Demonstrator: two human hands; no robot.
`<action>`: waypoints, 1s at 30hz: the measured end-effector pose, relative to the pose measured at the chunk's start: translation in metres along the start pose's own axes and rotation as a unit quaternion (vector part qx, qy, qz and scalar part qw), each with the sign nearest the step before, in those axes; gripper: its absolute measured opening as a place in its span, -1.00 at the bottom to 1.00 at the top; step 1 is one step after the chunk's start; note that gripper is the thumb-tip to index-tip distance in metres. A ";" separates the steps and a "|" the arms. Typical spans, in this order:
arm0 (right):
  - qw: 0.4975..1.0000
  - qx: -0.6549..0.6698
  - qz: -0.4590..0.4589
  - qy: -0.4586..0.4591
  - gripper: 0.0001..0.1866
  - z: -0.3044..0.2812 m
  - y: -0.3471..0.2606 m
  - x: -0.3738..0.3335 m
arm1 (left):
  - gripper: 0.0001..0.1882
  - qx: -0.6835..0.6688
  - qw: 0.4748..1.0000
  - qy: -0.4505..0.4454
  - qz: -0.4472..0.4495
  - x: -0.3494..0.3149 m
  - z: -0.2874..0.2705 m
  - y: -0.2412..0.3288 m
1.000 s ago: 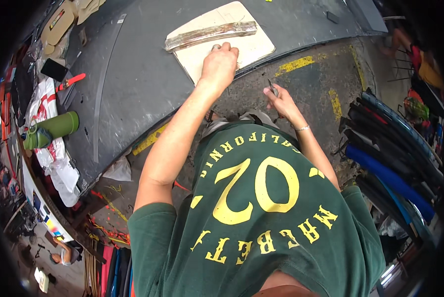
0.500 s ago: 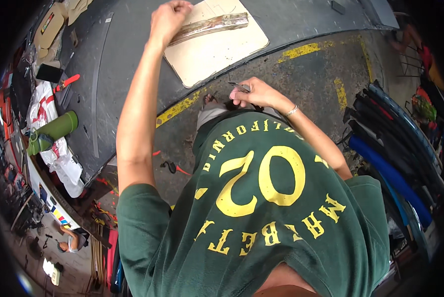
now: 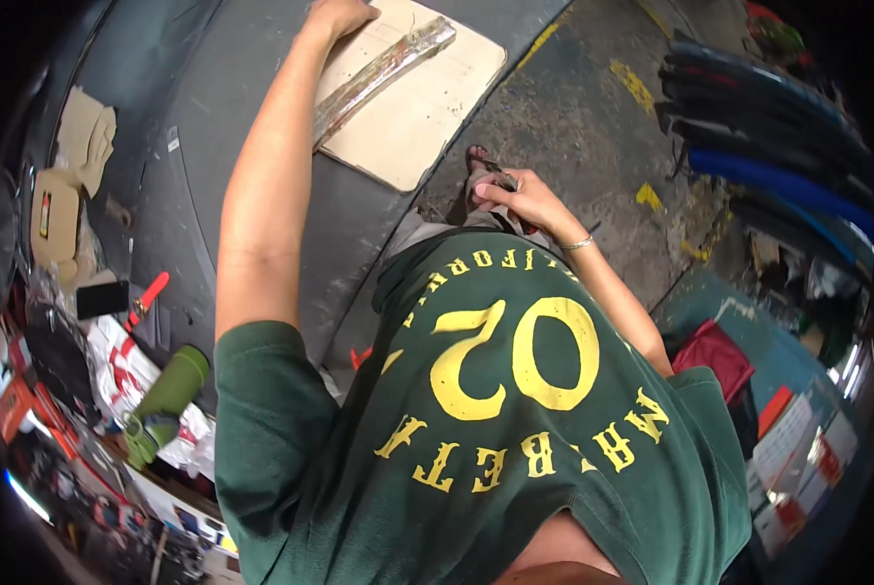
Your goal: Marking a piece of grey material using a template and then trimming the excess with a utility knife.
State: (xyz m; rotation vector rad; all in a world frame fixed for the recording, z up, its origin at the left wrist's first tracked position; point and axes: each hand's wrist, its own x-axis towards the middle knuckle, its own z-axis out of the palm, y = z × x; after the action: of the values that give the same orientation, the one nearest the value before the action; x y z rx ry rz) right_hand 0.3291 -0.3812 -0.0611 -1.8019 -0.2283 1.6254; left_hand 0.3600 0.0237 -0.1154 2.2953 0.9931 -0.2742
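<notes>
My left hand (image 3: 339, 19) is at the far edge of a cream rectangular board (image 3: 427, 127), at the top of the picture. Its fingers are largely hidden by the picture's upper edge. Across the board lies a long, narrow bar (image 3: 388, 76) with a shiny, brownish, tape-like wrapping, just right of that hand. My right hand (image 3: 529, 203) is closed in front of my waist, off the table, around a small, grey, knife-like metal tool (image 3: 502, 181). Most of the tool is hidden by the fingers.
The board rests on a dark grey table (image 3: 252, 58). At left lie a dark phone (image 3: 102, 299), a red-handled tool (image 3: 147, 298), a green bottle (image 3: 175, 383), white plastic bags and cardboard pieces. Rolled dark and blue material (image 3: 788, 190) is stacked at right, beyond the yellow-marked floor.
The view has turned, so the table and board sit tilted differently. My left hand appears slightly higher. My right hand still grips the tool, now lower and farther right in the picture.
</notes>
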 end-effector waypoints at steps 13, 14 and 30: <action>0.992 0.100 0.024 0.074 -0.62 0.008 -0.021 0.001 | -0.64 0.007 0.989 -0.108 0.096 0.040 0.008 0.038; 0.990 0.117 0.020 0.081 -0.60 0.011 -0.024 0.002 | -0.67 -0.033 0.985 -0.116 0.120 0.039 0.003 0.035; 0.966 0.150 -0.030 0.209 -0.65 0.013 -0.031 0.013 | -0.80 -0.318 0.943 -0.100 -0.025 -0.074 -0.021 -0.085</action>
State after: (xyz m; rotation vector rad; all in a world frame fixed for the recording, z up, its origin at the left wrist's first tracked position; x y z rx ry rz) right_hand 0.3293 -0.3459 -0.0526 -1.8261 0.1480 1.1311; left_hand 0.2467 0.0382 -0.1069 1.6233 0.8753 -0.1698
